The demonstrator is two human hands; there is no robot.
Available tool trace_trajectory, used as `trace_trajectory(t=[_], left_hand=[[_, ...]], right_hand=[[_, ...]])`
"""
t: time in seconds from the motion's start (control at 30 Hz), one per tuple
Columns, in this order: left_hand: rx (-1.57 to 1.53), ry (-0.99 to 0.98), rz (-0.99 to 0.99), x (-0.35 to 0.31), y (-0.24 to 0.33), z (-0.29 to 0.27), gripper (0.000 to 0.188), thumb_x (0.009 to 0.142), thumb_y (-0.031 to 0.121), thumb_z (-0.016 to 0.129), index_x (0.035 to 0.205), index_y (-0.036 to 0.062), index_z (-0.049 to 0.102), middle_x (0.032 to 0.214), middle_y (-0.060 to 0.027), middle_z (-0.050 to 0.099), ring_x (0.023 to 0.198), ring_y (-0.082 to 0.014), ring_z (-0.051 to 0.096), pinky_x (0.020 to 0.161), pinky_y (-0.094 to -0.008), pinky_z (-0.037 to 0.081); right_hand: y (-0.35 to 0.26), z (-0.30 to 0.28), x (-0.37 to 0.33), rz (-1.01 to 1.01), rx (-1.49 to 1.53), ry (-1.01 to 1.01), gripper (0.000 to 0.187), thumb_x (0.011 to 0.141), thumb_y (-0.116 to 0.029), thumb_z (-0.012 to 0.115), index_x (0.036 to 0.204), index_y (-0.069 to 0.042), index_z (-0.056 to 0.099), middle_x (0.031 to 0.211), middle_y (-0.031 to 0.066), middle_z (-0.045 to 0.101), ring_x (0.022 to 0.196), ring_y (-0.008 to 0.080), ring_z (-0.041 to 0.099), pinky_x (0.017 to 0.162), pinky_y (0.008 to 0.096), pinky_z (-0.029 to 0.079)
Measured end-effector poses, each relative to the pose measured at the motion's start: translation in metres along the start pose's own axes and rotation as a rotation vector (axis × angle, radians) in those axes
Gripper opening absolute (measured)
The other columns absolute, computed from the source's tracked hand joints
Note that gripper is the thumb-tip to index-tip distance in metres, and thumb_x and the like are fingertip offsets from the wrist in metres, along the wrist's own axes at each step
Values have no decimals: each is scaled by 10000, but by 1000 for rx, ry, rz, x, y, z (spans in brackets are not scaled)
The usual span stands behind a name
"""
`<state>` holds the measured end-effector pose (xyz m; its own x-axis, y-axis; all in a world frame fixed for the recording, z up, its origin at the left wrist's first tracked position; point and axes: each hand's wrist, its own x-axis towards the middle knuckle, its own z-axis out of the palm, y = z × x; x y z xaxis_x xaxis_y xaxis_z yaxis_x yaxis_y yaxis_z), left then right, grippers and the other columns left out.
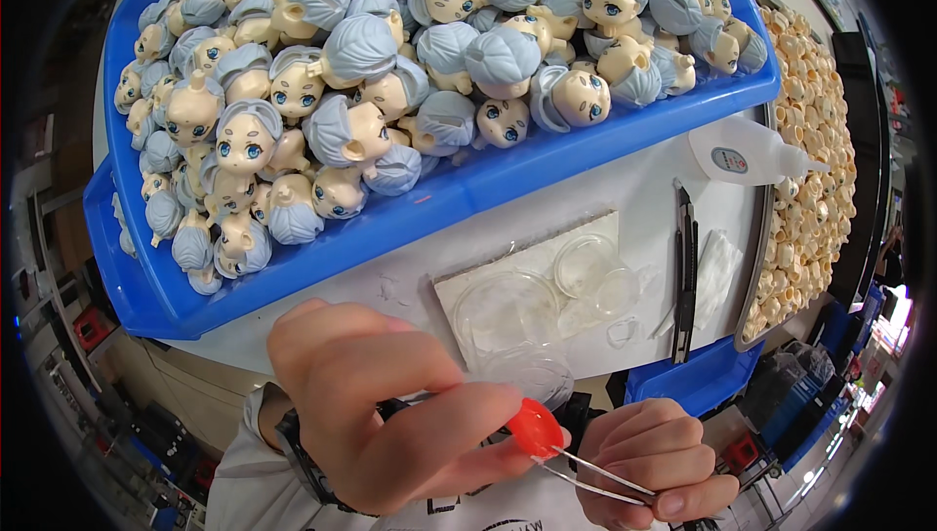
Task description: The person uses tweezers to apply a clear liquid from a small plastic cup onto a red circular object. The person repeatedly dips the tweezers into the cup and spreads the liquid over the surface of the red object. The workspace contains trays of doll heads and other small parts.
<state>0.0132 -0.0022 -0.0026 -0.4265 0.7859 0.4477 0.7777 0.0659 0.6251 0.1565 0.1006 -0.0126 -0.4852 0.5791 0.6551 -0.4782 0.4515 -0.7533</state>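
My left hand is in front of me at the lower middle, its fingers closed in a pinch on a small round red cap-like piece. Just to its right, the fingers of my right hand are curled closed around a thin metal tool that looks like tweezers. The two slim prongs spread toward the red piece and reach its lower right edge. Whether they grip it or only touch it, I cannot tell. Both hands are held low, on the near side of the table edge.
A blue bin heaped with doll heads fills the far side. Clear plastic dishes lie on a board. To the right are a black utility knife, white tissue, a squeeze bottle and a tray of cream parts.
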Motion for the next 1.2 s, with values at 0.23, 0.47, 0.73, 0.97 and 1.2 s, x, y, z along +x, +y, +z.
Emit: trace_trajectory(t=[0.23,0.47,0.73,0.97,1.2], left_hand=[[11,6,8,-1,0,-1,469,387,452,808,609,134,544,685,34,418,647,-175,363,490,-298,219],[-9,42,-13,4,2,5,489,397,478,802,627,133,542,698,20,408,646,-176,351,496,-298,220],[62,-19,-22,5,5,-4,512,374,469,804,653,135,534,700,-11,384,656,-192,342,530,-304,243],[15,-9,-7,7,3,-2,561,347,478,819,668,140,507,721,-33,366,657,-196,337,540,-297,254],[12,-41,19,9,2,-1,556,343,486,815,660,136,523,721,-38,367,639,-195,337,530,-294,257]], right_hand=[[-2,2,0,-2,-37,11,247,830,-143,560,928,-59,350,697,79,503,525,158,461,405,245,420],[-3,4,2,19,-58,4,256,824,-135,568,939,-57,352,703,81,503,536,161,467,411,248,429],[0,2,-1,-25,-15,7,253,828,-136,561,935,-48,350,698,82,490,529,162,458,405,247,428],[-3,12,3,3,-58,91,246,835,-149,553,920,-49,345,688,78,478,518,160,451,393,242,423],[-1,8,1,-13,-81,53,250,834,-156,554,926,-52,347,688,76,480,514,158,454,388,236,418]])
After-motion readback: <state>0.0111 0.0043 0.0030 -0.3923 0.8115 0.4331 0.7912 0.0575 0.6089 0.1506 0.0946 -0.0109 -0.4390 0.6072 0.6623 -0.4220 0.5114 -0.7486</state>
